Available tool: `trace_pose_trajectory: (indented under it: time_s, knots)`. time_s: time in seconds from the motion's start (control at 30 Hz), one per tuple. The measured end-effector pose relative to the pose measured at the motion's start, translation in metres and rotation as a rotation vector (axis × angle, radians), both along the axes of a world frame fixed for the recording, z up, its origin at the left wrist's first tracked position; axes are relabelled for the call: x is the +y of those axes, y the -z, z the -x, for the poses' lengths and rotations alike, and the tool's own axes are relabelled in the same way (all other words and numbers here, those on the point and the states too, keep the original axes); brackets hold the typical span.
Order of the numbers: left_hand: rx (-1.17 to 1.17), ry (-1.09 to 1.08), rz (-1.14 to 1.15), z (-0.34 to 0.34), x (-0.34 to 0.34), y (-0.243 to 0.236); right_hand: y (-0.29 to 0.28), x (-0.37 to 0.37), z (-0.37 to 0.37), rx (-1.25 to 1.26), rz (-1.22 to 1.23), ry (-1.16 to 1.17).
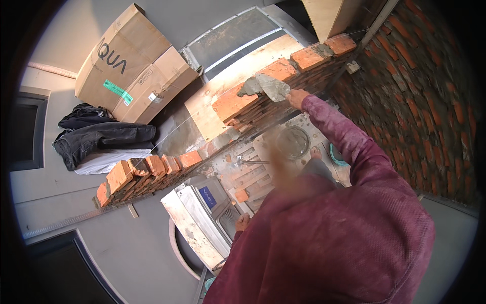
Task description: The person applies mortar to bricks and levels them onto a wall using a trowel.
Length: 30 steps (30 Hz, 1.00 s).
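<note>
The person's right hand had its fingers closed around a trowel, whose blade sat over a lump of grey mortar on the top of the low brick wall, by its near edge. The left hand was down at the right edge of a pale appliance; I couldn't tell whether it held anything. Below the wall stood a round bucket, near a slatted wooden pallet. Beyond the wall's far edge were a cardboard box and dark clothes.
</note>
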<state>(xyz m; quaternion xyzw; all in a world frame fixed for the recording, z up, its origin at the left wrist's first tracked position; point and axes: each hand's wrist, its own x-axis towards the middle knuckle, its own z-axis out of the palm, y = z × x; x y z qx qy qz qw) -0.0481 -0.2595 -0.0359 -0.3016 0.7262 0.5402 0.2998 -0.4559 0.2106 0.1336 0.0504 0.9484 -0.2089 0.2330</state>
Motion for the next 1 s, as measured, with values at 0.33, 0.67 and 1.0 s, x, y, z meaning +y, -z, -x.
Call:
trace_pose_trajectory:
  time_s: [0.33, 0.67, 1.0]
  knots:
    - [-0.099, 0.172, 0.030, -0.029, -0.018, 0.021, -0.037, -0.113, -0.024, 0.079, -0.089, -0.124]
    - [-0.054, -0.108, -0.159, -0.017, -0.005, 0.010, -0.001, -0.035, -0.021, 0.082, -0.063, -0.004]
    - [-0.112, -0.162, -0.383, -0.017, 0.026, 0.025, -0.004, -0.127, -0.029, 0.031, 0.012, 0.058]
